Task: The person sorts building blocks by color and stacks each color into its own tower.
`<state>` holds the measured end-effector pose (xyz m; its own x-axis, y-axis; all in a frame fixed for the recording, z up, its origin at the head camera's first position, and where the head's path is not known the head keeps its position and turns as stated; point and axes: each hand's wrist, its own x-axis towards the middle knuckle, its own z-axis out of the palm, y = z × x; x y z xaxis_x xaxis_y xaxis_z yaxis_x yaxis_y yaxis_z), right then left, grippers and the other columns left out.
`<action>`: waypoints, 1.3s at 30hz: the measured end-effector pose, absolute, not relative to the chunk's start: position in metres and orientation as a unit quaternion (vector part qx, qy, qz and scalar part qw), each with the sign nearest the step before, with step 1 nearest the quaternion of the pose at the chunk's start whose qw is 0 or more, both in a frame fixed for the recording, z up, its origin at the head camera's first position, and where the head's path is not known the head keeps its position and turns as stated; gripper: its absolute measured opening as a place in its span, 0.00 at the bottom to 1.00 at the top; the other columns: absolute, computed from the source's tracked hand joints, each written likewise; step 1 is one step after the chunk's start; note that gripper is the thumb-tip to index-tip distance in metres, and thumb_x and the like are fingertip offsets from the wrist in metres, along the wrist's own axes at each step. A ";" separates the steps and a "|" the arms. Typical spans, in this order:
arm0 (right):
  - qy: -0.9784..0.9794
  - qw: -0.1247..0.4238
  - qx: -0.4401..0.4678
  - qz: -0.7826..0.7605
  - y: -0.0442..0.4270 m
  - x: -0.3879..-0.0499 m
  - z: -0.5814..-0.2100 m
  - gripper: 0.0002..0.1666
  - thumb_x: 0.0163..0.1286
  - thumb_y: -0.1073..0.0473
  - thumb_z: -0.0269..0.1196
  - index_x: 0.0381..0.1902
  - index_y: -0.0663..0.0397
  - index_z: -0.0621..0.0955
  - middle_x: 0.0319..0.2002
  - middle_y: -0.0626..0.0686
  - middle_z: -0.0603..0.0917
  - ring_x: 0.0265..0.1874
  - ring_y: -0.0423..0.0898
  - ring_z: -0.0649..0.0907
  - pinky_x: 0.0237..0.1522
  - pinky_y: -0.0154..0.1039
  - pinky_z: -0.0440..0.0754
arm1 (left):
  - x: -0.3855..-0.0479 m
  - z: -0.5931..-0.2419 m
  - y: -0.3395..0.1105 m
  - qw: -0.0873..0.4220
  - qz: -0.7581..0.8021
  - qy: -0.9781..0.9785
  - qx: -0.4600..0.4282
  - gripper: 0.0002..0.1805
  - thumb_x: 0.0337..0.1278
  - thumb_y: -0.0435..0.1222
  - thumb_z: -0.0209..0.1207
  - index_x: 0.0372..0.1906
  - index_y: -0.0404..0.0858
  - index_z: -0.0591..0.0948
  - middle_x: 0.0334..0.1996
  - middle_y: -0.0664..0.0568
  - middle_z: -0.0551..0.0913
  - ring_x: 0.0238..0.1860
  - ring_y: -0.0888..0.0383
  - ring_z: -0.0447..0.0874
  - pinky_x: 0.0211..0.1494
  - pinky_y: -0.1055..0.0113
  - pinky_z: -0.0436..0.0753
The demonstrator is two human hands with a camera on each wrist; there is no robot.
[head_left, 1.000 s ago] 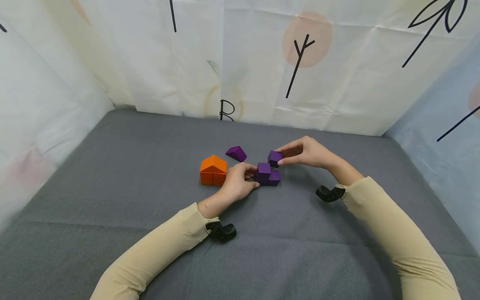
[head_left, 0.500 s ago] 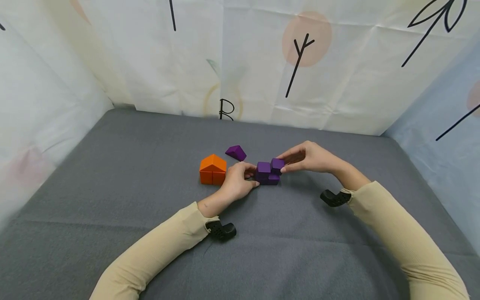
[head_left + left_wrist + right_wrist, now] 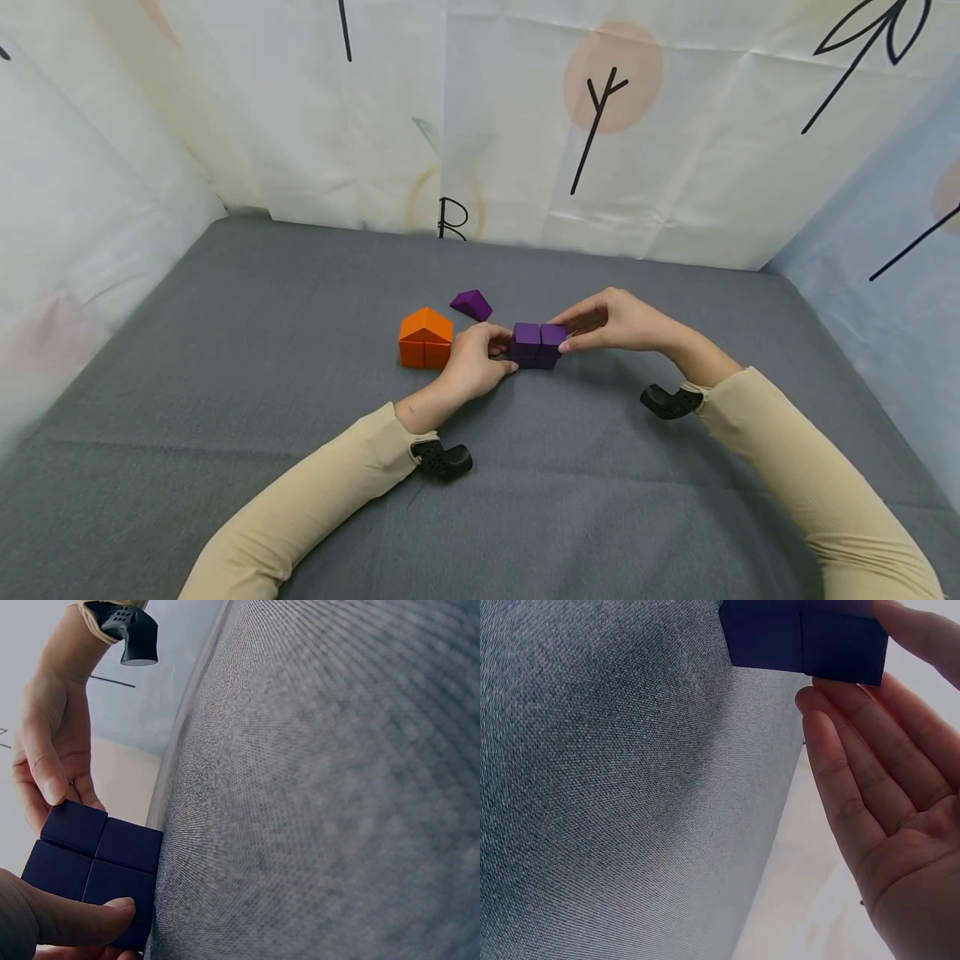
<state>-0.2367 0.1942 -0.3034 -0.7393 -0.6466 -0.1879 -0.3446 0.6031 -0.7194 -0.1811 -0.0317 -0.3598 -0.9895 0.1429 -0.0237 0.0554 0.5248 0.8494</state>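
Several purple cubes form a block two wide and two high on the grey cloth. My left hand point(image 3: 474, 362) grips the block's left side; in the left wrist view its thumb point(image 3: 90, 919) lies over the lower-left cube point(image 3: 120, 885). My right hand point(image 3: 626, 321) pinches the upper-right cube point(image 3: 553, 335) between thumb and fingers. That cube sits beside the upper-left cube point(image 3: 527, 335) and on top of the lower-right cube point(image 3: 129, 844). The right wrist view shows the right palm, with fingertips at the cubes' side.
An orange house of blocks point(image 3: 426, 337), two cubes wide with a triangular roof, stands just left of my left hand. A purple triangular block point(image 3: 472, 305) lies behind the hands. Grey cloth point(image 3: 300, 275) covers the table, with patterned white sheets point(image 3: 510, 125) around it.
My right hand has brought its purple cube forward and down onto the lower-right cube, level with the upper-left one. The left hand has stayed in place.
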 end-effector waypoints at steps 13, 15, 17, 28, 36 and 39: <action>0.864 0.224 -0.294 -0.343 0.193 -0.237 -0.306 0.26 0.60 0.53 0.70 0.56 0.54 0.81 0.52 0.56 0.84 0.49 0.48 0.84 0.46 0.39 0.84 | -0.181 -0.360 -0.032 0.045 0.484 0.872 0.064 0.21 0.49 0.26 0.67 0.52 0.32 0.81 0.48 0.43 0.83 0.48 0.50 0.81 0.55 0.60 0.80; 0.864 0.222 -0.295 -0.343 0.193 -0.237 -0.307 0.26 0.60 0.53 0.70 0.56 0.53 0.81 0.52 0.56 0.84 0.49 0.48 0.84 0.46 0.39 0.84 | -0.181 -0.360 -0.032 0.044 0.484 0.872 0.064 0.21 0.49 0.26 0.67 0.51 0.32 0.81 0.47 0.43 0.83 0.48 0.50 0.81 0.55 0.60 0.80; 0.864 0.220 -0.296 -0.344 0.193 -0.237 -0.307 0.26 0.60 0.53 0.70 0.56 0.53 0.81 0.52 0.55 0.84 0.49 0.48 0.84 0.46 0.39 0.84 | -0.181 -0.360 -0.032 0.044 0.483 0.872 0.064 0.21 0.49 0.26 0.68 0.51 0.32 0.82 0.47 0.43 0.83 0.48 0.51 0.81 0.55 0.60 0.80; 0.858 0.207 -0.310 -0.354 0.192 -0.239 -0.307 0.25 0.61 0.54 0.69 0.56 0.55 0.81 0.52 0.55 0.84 0.48 0.47 0.84 0.46 0.38 0.83 | -0.181 -0.360 -0.032 0.041 0.481 0.873 0.067 0.21 0.49 0.27 0.68 0.52 0.32 0.81 0.47 0.43 0.83 0.48 0.50 0.82 0.55 0.60 0.80; 0.848 0.199 -0.312 -0.380 0.188 -0.244 -0.305 0.24 0.65 0.55 0.65 0.56 0.60 0.80 0.53 0.55 0.84 0.51 0.46 0.84 0.50 0.37 0.82 | -0.181 -0.360 -0.032 0.045 0.483 0.872 0.065 0.20 0.49 0.27 0.67 0.51 0.32 0.81 0.47 0.43 0.83 0.48 0.51 0.81 0.55 0.60 0.80; 0.846 0.200 -0.308 -0.385 0.186 -0.247 -0.305 0.24 0.65 0.55 0.65 0.57 0.60 0.79 0.53 0.58 0.83 0.52 0.45 0.83 0.51 0.37 0.82 | -0.181 -0.360 -0.032 0.044 0.483 0.872 0.066 0.20 0.49 0.27 0.67 0.51 0.32 0.81 0.47 0.43 0.83 0.47 0.51 0.82 0.55 0.60 0.80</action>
<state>-0.2475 0.1856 -0.3048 -0.7298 -0.6760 -0.1017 -0.3673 0.5132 -0.7757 -0.1813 -0.0325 -0.3604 -0.9874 0.1575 -0.0141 0.0715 0.5243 0.8486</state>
